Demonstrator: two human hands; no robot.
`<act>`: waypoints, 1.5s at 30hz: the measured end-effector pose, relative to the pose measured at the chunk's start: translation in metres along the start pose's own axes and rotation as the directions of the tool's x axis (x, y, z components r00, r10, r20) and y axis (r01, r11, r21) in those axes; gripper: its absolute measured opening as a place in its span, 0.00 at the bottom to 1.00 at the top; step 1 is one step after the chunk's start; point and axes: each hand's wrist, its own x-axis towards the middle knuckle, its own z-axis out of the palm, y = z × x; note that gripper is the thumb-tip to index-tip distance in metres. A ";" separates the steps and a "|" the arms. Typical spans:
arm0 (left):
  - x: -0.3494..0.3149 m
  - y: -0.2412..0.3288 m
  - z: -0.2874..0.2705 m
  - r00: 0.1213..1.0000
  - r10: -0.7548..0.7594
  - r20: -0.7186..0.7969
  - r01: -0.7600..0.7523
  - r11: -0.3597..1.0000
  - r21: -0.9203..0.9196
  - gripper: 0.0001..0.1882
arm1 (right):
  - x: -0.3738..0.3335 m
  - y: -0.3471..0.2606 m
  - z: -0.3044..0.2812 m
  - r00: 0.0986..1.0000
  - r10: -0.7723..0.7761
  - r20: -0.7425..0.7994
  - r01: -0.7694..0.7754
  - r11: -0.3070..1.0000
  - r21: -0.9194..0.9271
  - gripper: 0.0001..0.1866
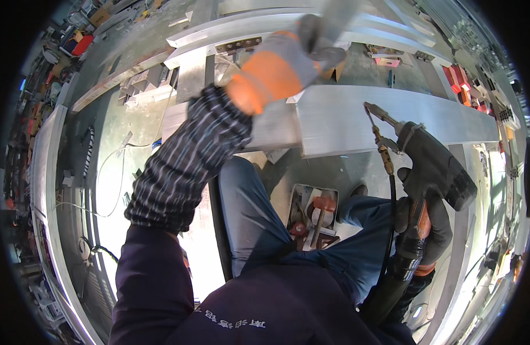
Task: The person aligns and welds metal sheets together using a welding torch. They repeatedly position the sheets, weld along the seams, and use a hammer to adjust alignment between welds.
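Note:
My left hand (pixel 291 69), in an orange and grey glove, is raised over the metal frame and smeared by motion. Its dark fingers seem closed around a blurred grey thing (pixel 338 23), whose kind I cannot make out. At the right, my gloved right hand (pixel 437 227) is wrapped around the grip of a dark, pistol-shaped welding gun (pixel 435 155). The gun's narrow tip points up and left, over a wide silvery metal plate (pixel 391 118). A brass fitting (pixel 386 158) with a thin black hose runs beside the gun. A seam crosses the plate between my hands.
Between my legs stands a tray (pixel 314 188) of tools, among them a red-handled one. Long metal bars (pixel 236 37) lie beyond the plate. A pale cable (pixel 124 167) loops at the left. Red boxes (pixel 458 80) sit at the far right.

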 end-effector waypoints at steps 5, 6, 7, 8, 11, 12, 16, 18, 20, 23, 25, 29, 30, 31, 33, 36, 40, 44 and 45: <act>0.058 0.023 0.076 0.959 0.215 0.186 -0.228 0.973 0.047 0.34 | -0.014 0.006 -0.029 0.974 -0.181 0.138 0.197 0.974 -0.111 0.24; 0.065 0.009 0.093 0.946 0.127 0.297 -0.166 0.980 0.111 0.30 | -0.019 0.012 -0.031 0.962 -0.225 0.156 0.250 0.953 -0.170 0.25; 0.065 0.023 0.090 0.932 0.113 0.345 -0.128 0.992 0.021 0.30 | -0.023 0.010 -0.038 0.971 -0.195 0.137 0.214 0.967 -0.138 0.25; 0.064 0.034 0.084 0.914 0.101 0.394 -0.083 0.995 -0.064 0.29 | -0.026 0.008 -0.040 0.977 -0.193 0.095 0.206 0.966 -0.153 0.25; 0.080 -0.005 0.080 0.989 0.075 0.126 -0.047 0.977 -0.210 0.28 | -0.035 0.002 -0.036 0.991 -0.137 0.007 0.137 0.987 -0.086 0.24; 0.082 -0.003 0.071 0.996 -0.066 0.063 0.082 0.952 -0.294 0.27 | -0.035 0.002 -0.038 0.995 -0.101 -0.008 0.101 0.995 -0.009 0.23; 0.093 -0.074 0.025 0.904 -0.413 -0.112 0.226 0.683 -0.695 0.29 | -0.034 0.007 -0.048 0.997 -0.074 0.030 0.068 0.987 0.147 0.23; 0.066 -0.173 -0.044 0.910 -0.364 -0.200 0.176 0.774 -0.608 0.19 | -0.036 0.019 -0.059 0.984 -0.154 0.092 0.157 0.987 -0.024 0.24; 0.031 -0.187 -0.063 0.847 -0.510 -0.148 0.307 0.697 -0.648 0.16 | -0.033 0.020 -0.061 0.975 -0.211 0.068 0.219 0.968 -0.125 0.24; -0.022 -0.218 -0.094 0.755 -0.634 -0.170 0.500 0.723 -0.477 0.13 | -0.032 0.019 -0.046 0.987 -0.127 -0.101 0.125 0.992 -0.023 0.23; -0.063 -0.270 -0.112 0.868 -0.390 -0.308 0.441 0.890 0.114 0.20 | -0.033 0.033 -0.058 0.988 0.028 -0.150 -0.017 0.997 0.073 0.24; -0.109 -0.324 -0.128 0.898 -0.378 -0.225 0.439 0.747 0.499 0.21 | -0.029 0.056 -0.073 0.988 -0.045 -0.148 0.012 0.975 -0.220 0.28; -0.113 -0.335 -0.132 0.890 -0.436 -0.135 0.432 0.709 0.557 0.20 | -0.026 0.058 -0.072 0.972 -0.235 -0.013 0.199 0.849 -0.490 0.29; -0.112 -0.340 -0.128 0.882 -0.464 -0.078 0.413 0.683 0.602 0.20 | -0.023 0.052 -0.064 0.956 -0.284 0.068 0.270 0.769 -0.579 0.29; -0.107 -0.348 -0.121 0.870 -0.494 0.009 0.403 0.720 0.565 0.22 | -0.017 0.044 -0.043 0.950 -0.285 0.128 0.304 0.744 -0.595 0.28; -0.114 -0.399 -0.125 0.930 -0.366 0.024 0.327 0.858 0.397 0.24 | 0.002 0.037 -0.016 0.948 -0.245 0.202 0.317 0.770 -0.555 0.26; -0.076 -0.385 -0.092 0.916 -0.380 0.132 0.365 0.923 0.122 0.25 | 0.027 0.028 0.031 0.984 -0.139 0.108 0.156 0.974 -0.164 0.26; -0.057 -0.323 -0.084 0.964 -0.252 -0.081 0.264 0.926 0.270 0.25 | 0.041 0.016 0.050 0.983 -0.018 0.182 0.032 0.997 -0.075 0.26; -0.056 -0.286 -0.069 0.972 -0.195 -0.133 0.199 0.980 0.023 0.20 | 0.048 0.009 0.062 0.969 0.092 0.230 -0.145 0.964 0.223 0.26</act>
